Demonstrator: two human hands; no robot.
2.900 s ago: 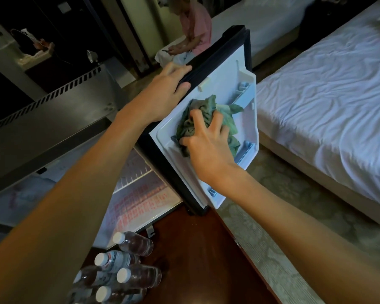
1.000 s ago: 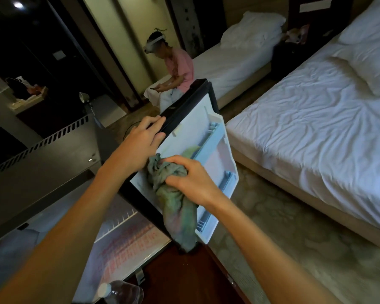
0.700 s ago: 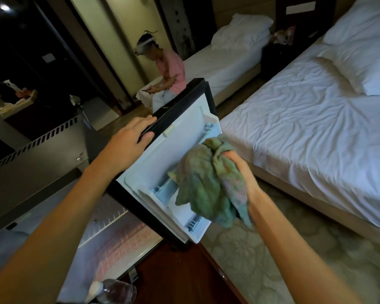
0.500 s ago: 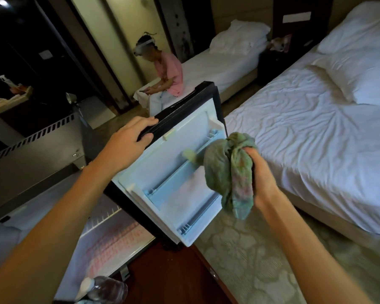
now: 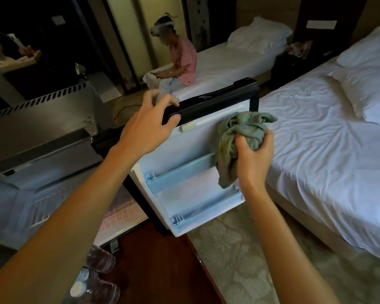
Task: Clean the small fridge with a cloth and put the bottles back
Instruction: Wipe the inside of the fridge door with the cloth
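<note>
The small fridge's door stands open, its white inner side with two pale blue rails facing me. My left hand grips the door's black top edge, thumb on the inner side. My right hand grips a crumpled green cloth against the door's upper right inner face; part of the cloth hangs down over the upper rail. The open fridge interior with a wire shelf lies at lower left. Several water bottles stand on the dark wooden floor at the bottom, partly behind my left arm.
A white bed runs along the right, close to the door's edge. A person in a pink top sits on a second bed at the back. Patterned carpet covers the floor at right. A grey vented cabinet top is at left.
My right hand carried the cloth from the air beside the door back onto the door's upper right inner face. The door swung more towards me. My left hand stayed on the top edge.
</note>
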